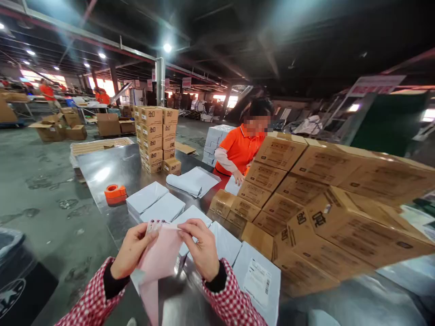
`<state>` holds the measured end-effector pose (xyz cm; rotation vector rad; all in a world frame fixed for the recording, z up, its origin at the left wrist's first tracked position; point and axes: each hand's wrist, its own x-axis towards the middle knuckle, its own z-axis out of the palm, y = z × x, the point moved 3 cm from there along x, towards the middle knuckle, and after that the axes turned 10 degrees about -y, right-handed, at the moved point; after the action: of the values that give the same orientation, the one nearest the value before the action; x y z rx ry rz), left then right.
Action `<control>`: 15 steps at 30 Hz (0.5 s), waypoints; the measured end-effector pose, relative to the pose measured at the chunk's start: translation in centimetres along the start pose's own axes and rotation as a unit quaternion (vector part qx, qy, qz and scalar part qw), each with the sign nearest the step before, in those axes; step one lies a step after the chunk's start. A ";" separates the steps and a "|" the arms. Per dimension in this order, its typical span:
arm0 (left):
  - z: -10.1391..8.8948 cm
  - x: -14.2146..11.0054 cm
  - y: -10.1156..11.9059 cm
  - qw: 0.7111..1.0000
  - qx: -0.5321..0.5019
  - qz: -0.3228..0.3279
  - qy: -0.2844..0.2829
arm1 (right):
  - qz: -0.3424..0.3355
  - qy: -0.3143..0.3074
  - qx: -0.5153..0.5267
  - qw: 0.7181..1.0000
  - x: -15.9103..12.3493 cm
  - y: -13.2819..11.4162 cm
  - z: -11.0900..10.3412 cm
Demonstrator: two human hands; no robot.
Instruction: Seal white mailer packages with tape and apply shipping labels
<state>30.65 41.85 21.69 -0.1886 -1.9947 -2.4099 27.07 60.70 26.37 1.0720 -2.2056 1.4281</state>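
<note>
Between my two hands hangs a thin pink sheet (162,254), whose exact material I cannot make out. My left hand (134,248) pinches its left edge, while the fingers of my right hand (201,246) are closed on its upper right corner. A lower part of the sheet droops toward the table's front edge. Just beyond and to the right of my hands lie flat white packages (163,207) in rows. The nearest white package on the right (238,271) carries a printed label (257,281).
An orange tape dispenser (115,194) sits near the left edge of the metal table (102,164). Stacked cartons (152,144) stand at the back, and a large carton stack (306,199) leans into the right side. Across the table, a person in orange (234,147) handles white packages.
</note>
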 end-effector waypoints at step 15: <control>-6.9 3.5 2.2 0.956 -0.215 0.111 0.165 | 0.062 -0.098 0.257 0.959 -1.6 1.3 4.7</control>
<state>26.71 34.87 22.94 -0.0059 -1.2325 -2.4896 27.85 57.54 22.34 1.2989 -2.1116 2.1115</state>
